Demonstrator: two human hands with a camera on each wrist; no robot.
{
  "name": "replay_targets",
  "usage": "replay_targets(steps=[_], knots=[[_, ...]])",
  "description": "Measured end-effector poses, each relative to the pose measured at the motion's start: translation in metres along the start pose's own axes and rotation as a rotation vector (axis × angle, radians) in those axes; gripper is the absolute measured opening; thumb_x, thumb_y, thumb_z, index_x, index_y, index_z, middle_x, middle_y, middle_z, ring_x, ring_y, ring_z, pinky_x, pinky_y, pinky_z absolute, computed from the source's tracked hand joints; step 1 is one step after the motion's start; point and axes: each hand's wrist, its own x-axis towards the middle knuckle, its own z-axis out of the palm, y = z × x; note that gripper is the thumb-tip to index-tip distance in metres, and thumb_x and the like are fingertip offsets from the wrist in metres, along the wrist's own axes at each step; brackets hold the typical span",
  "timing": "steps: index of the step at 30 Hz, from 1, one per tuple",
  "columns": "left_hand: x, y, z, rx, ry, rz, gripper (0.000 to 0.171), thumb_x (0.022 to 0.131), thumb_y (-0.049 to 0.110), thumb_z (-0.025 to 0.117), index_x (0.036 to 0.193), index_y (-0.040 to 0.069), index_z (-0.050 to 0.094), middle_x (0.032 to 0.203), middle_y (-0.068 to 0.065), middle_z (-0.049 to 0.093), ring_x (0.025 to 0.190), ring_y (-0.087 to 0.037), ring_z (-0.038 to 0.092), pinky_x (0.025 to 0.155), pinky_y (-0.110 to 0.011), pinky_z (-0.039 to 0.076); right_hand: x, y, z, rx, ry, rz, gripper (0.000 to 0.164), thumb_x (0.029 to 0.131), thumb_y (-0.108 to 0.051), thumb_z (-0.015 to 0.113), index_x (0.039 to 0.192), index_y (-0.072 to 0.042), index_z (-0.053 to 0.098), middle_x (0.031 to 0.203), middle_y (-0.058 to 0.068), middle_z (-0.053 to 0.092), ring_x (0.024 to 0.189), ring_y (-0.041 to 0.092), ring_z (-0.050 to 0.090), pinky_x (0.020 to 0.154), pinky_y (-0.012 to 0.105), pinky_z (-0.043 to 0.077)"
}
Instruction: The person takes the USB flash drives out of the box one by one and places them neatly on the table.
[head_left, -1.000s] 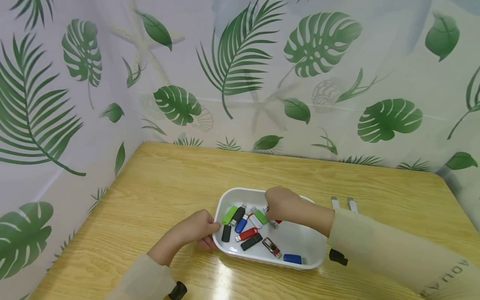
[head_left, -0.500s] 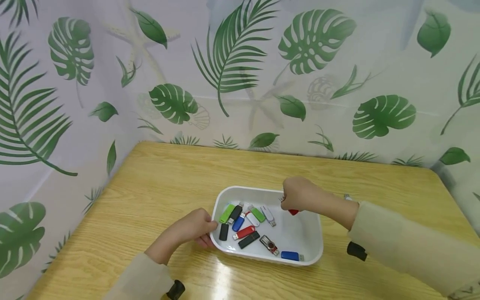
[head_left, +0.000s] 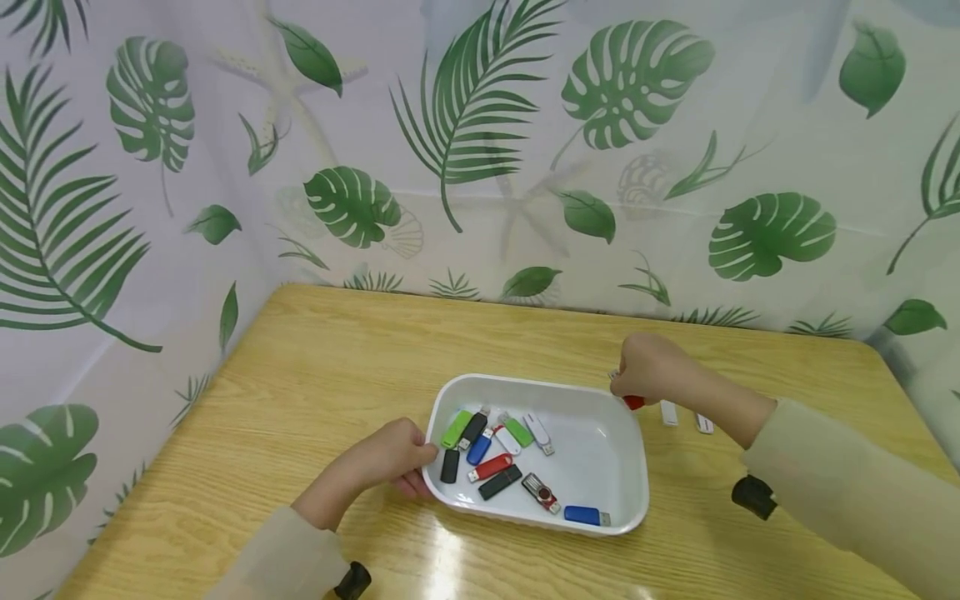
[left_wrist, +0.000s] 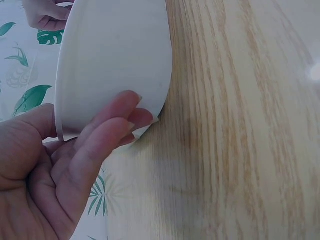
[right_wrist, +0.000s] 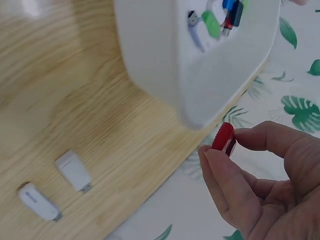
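Note:
A white plastic basket [head_left: 596, 446] sits on the wooden table with several USB sticks inside. At its left end my left hand [head_left: 393, 454] grips the rim, the thumb over the edge and the fingers under it against the outer wall, as the left wrist view shows. My right hand [head_left: 660, 371] is past the basket's right rim, pinching a red USB stick [right_wrist: 224, 139] between thumb and fingertips. In the basket lie a green USB stick [head_left: 457, 429], a blue one [head_left: 582, 515], a red one [head_left: 491, 467] and a black one [head_left: 500, 482], among others.
Two white USB sticks [right_wrist: 74, 170] lie side by side on the table to the right of the basket, partly behind my right arm in the head view. A leaf-patterned cloth [head_left: 480, 150] hangs behind and left of the table [head_left: 337, 350].
My right hand has moved right, out of the basket and beyond its right rim, carrying the red USB stick. The left hand keeps its grip on the basket's left end.

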Motion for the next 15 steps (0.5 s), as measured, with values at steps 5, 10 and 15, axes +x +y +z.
replay_targets(steps=[5,10,15], knots=[[0.001,0.002,0.000,0.000,0.000,0.007,0.025,0.089,0.008,0.049,0.076,-0.007,0.064,0.061,-0.014,0.067,0.054,-0.020,0.066,0.051,-0.031,0.057,-0.003,0.021,-0.002,0.022,0.008,0.048,0.034,0.077,-0.008,0.059,0.045,-0.014,0.046,0.041,-0.006,0.041,0.039,0.008,0.040,0.042,0.018,0.037],[0.000,0.004,-0.002,-0.007,-0.006,0.014,0.025,0.088,0.008,0.049,0.076,-0.008,0.064,0.061,-0.014,0.067,0.054,-0.021,0.067,0.051,-0.031,0.057,-0.005,0.037,-0.004,0.034,0.007,0.103,0.034,0.077,-0.010,0.061,0.046,-0.012,0.048,0.042,-0.005,0.042,0.039,0.008,0.043,0.042,0.018,0.038],[0.000,0.006,-0.004,-0.012,-0.007,-0.003,0.025,0.088,0.008,0.048,0.074,-0.007,0.064,0.061,-0.015,0.067,0.055,-0.023,0.067,0.051,-0.033,0.057,-0.009,0.050,-0.007,0.043,0.003,0.131,0.033,0.076,-0.010,0.060,0.046,-0.012,0.048,0.041,-0.004,0.044,0.039,0.009,0.041,0.042,0.019,0.036]])
